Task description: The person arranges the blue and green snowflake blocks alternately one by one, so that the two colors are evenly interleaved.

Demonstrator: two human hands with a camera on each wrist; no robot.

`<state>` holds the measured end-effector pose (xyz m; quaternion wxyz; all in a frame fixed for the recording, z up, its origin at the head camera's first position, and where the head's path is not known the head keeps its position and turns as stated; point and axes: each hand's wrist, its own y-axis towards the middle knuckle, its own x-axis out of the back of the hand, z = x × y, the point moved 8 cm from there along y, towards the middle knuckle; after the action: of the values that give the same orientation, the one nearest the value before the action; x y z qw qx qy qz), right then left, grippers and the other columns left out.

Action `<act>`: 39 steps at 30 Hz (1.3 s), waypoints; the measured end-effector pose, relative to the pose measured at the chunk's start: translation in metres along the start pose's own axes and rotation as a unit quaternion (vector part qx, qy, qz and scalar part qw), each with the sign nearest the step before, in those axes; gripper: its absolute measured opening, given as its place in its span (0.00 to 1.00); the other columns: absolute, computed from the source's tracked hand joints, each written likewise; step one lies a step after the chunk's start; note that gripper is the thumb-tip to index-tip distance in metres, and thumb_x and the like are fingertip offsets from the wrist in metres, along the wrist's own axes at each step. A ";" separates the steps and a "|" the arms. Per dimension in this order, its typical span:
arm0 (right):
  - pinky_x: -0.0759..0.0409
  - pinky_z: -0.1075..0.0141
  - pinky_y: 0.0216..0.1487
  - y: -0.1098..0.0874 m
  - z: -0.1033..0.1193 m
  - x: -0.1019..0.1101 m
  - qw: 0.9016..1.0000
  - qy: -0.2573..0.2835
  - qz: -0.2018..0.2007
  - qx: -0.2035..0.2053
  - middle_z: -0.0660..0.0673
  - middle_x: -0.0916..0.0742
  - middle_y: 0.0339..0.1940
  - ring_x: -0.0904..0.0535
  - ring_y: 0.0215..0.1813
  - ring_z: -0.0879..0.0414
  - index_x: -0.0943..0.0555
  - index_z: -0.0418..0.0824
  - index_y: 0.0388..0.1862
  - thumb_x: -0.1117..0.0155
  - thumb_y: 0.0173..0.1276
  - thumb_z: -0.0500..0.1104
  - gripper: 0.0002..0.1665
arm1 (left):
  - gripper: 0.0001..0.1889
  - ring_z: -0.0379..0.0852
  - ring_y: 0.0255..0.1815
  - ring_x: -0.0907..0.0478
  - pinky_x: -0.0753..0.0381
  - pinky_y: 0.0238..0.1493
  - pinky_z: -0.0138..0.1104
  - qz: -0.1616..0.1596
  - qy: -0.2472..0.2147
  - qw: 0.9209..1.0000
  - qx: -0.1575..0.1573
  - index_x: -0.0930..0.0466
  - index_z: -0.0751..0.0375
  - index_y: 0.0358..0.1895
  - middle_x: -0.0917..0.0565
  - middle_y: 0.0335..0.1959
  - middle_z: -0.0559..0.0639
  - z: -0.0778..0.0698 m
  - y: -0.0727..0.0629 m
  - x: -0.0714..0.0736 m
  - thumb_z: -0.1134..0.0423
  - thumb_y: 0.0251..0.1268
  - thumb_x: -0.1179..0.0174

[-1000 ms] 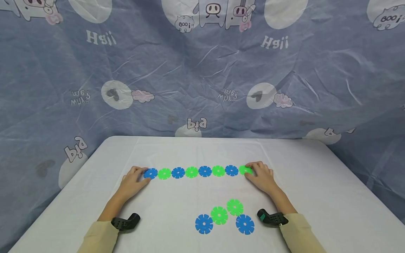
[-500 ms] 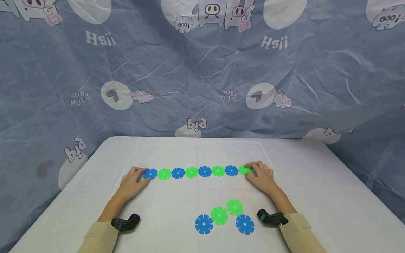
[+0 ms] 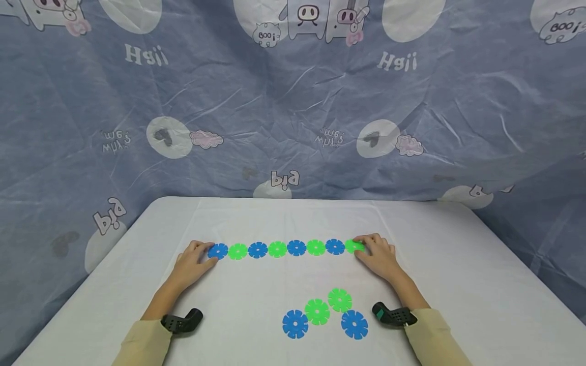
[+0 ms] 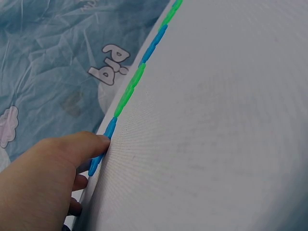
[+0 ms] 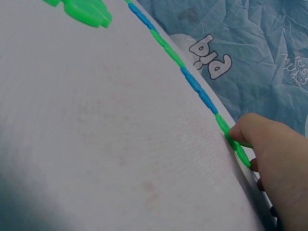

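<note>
Across the white table runs a straight row of notched plastic snowflake discs, blue and green in turn. At its left end my left hand (image 3: 189, 264) pinches the blue disc (image 3: 217, 251) between thumb and index finger. My right hand (image 3: 382, 258) does likewise at the other end, holding the green disc (image 3: 353, 246) by its edges. Between them lie several more discs, such as a blue disc (image 3: 296, 248). In the left wrist view the thumb presses the rim of the end blue disc (image 4: 110, 129). The right thumb touches the end green disc (image 5: 240, 153) in the right wrist view.
Nearer the person lie loose discs: a blue disc (image 3: 295, 324), a green disc (image 3: 317, 311), another green disc (image 3: 340, 300) and a second blue disc (image 3: 354, 325). A blue-grey patterned curtain (image 3: 284, 101) hangs behind the table (image 3: 229, 315).
</note>
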<state>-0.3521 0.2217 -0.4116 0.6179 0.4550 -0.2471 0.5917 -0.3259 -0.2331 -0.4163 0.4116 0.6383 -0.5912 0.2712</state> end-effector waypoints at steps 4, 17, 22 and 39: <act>0.46 0.53 0.45 0.001 0.001 0.002 1.000 0.016 0.000 -0.003 0.40 0.25 0.49 0.33 0.49 0.45 0.25 0.46 0.53 0.44 0.60 0.49 0.21 | 0.27 0.59 0.53 0.32 0.36 0.49 0.52 0.002 -0.001 1.000 0.002 0.31 0.64 0.59 0.30 0.51 0.62 0.000 0.000 0.000 0.53 0.59 0.44; 0.44 0.52 0.47 0.001 0.076 0.032 0.990 0.094 0.031 0.099 0.42 0.26 0.49 0.32 0.45 0.45 0.28 0.46 0.55 0.41 0.62 0.45 0.22 | 0.27 0.59 0.52 0.32 0.36 0.48 0.52 0.000 0.000 1.000 -0.004 0.31 0.64 0.59 0.30 0.51 0.62 -0.001 0.001 0.000 0.53 0.59 0.44; 0.41 0.55 0.47 -0.014 0.124 0.025 0.978 0.087 0.117 0.147 0.45 0.24 0.49 0.30 0.44 0.50 0.27 0.48 0.55 0.38 0.59 0.47 0.24 | 0.26 0.59 0.53 0.32 0.37 0.49 0.52 -0.001 0.000 1.000 -0.005 0.30 0.64 0.59 0.29 0.51 0.62 -0.001 0.000 0.000 0.53 0.59 0.44; 0.38 0.67 0.51 -0.084 0.186 -0.054 0.876 0.093 0.421 0.215 0.60 0.25 0.45 0.33 0.48 0.69 0.25 0.56 0.50 0.33 0.53 0.51 0.23 | 0.27 0.59 0.52 0.32 0.36 0.48 0.52 0.001 -0.001 1.000 0.000 0.31 0.65 0.59 0.29 0.51 0.61 0.000 0.000 0.000 0.53 0.59 0.44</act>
<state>-0.2378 0.0448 -0.3939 0.2171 0.3721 -0.2232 0.8744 -0.3263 -0.2330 -0.4166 0.4109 0.6379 -0.5924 0.2707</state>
